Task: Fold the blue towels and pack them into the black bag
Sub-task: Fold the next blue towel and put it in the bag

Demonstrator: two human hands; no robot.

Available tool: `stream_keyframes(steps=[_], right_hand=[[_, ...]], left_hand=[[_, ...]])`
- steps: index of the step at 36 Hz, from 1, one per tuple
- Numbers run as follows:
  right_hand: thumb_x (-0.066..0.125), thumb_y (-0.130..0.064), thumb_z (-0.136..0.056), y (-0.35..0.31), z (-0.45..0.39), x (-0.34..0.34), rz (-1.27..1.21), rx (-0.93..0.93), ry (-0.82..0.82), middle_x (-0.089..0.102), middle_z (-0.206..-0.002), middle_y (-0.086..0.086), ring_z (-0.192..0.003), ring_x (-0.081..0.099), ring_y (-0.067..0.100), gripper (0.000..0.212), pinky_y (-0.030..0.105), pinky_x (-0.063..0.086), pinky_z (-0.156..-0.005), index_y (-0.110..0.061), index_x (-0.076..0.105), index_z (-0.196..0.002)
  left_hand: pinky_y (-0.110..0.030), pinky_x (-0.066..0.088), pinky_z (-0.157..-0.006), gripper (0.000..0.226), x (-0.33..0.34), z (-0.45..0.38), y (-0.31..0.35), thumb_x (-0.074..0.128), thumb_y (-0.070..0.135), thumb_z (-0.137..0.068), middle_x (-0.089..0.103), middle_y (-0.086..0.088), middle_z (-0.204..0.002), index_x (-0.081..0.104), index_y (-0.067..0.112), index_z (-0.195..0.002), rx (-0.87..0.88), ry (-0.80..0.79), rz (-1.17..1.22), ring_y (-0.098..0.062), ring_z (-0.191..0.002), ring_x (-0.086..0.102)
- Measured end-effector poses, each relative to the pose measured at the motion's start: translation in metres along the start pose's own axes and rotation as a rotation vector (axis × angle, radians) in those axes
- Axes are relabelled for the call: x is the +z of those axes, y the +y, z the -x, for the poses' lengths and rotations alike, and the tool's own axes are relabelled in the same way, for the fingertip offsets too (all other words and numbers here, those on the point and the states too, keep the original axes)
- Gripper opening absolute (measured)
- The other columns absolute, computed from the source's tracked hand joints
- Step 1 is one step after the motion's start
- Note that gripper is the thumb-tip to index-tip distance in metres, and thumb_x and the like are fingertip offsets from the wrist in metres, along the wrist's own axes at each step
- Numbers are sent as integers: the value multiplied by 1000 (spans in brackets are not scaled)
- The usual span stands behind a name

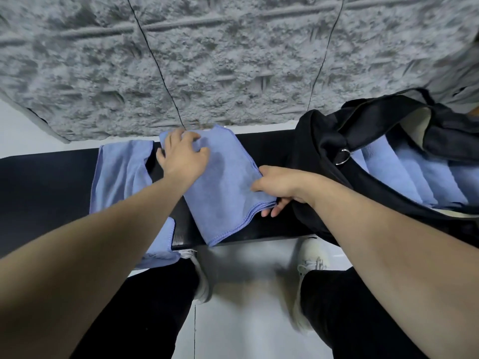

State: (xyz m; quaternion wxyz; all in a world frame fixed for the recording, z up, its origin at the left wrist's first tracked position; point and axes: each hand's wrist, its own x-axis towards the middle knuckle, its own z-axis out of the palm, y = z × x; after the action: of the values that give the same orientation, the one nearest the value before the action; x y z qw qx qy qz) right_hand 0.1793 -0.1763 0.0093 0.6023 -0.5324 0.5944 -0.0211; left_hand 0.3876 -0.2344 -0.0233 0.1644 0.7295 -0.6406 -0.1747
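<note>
A folded blue towel [225, 187] lies slantwise across the black bench [46, 182]. My left hand [182, 156] grips its far left end, thumb under the edge and fingers curled on top. My right hand [280, 189] pinches the towel's near right edge, with fingers tucked under the layered hem. At the right the black bag [324, 151] stands open, and several folded blue towels [404, 172] are stacked upright inside it. An unfolded blue towel [119, 177] is draped over the bench at the left and hangs off the front edge.
A grey rough stone wall [207, 60] rises right behind the bench. The bag's strap with a metal ring [344, 153] crosses over its opening. My legs and white shoes [311, 260] stand on the pale floor below the bench's front edge.
</note>
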Motion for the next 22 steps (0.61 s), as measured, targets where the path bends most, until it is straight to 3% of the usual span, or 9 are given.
stream_keyframes(steps=[3, 6, 11, 14, 16, 20, 22], right_hand=[[39, -10, -96, 0, 3, 2, -1, 1, 8, 71, -86, 17, -60, 69, 20, 13, 31, 59, -54, -15, 51, -100], [38, -9, -94, -1, 5, 7, 36, 7, -32, 71, -80, 18, -63, 69, 23, 18, 30, 59, -53, -9, 55, -102], [43, -13, -91, -2, 6, 12, 90, 2, -73, 71, -76, 16, -65, 70, 25, 25, 34, 59, -60, -3, 59, -106], [49, -24, -91, -2, 7, 10, 79, 9, -47, 71, -80, 13, -64, 72, 24, 27, 32, 59, -59, -7, 54, -112], [51, -28, -93, -2, 8, 6, 89, 13, 20, 67, -88, 12, -59, 69, 22, 26, 31, 58, -57, -11, 48, -113], [52, -23, -96, 1, 5, -3, 59, 2, 102, 63, -93, 15, -67, 66, 24, 30, 36, 62, -63, -11, 40, -121], [52, -17, -94, 2, 3, -4, 47, 8, 101, 65, -97, 17, -69, 68, 26, 32, 40, 62, -68, -10, 40, -123]], left_hand=[[-48, 15, -117, 40, -5, 21, -11, 52, 34, -96, 16, -1, -160, 47, 27, -135, -118, -22, 32, -22, -148, 11], [-45, 21, -114, 42, -8, 36, -20, 52, 33, -96, 19, -2, -158, 47, 26, -137, -190, -25, 83, -26, -144, 19], [-44, 33, -112, 48, -8, 32, -22, 49, 33, -99, 14, -1, -162, 43, 24, -146, -147, -105, 151, -25, -146, 22], [-36, 44, -94, 50, -9, 24, -17, 46, 31, -101, 8, 0, -164, 38, 23, -150, -106, -138, 148, -23, -140, 34], [-32, 42, -80, 51, -8, 17, -11, 45, 31, -102, 3, 2, -165, 34, 23, -152, -77, -169, 144, -21, -136, 39], [-27, 37, -85, 53, -5, 2, 3, 45, 29, -103, -2, 0, -166, 32, 19, -153, -25, -209, 135, -19, -149, 19], [-30, 41, -91, 52, -4, 0, 7, 45, 28, -103, -1, -2, -165, 34, 19, -152, -22, -212, 136, -20, -149, 18]])
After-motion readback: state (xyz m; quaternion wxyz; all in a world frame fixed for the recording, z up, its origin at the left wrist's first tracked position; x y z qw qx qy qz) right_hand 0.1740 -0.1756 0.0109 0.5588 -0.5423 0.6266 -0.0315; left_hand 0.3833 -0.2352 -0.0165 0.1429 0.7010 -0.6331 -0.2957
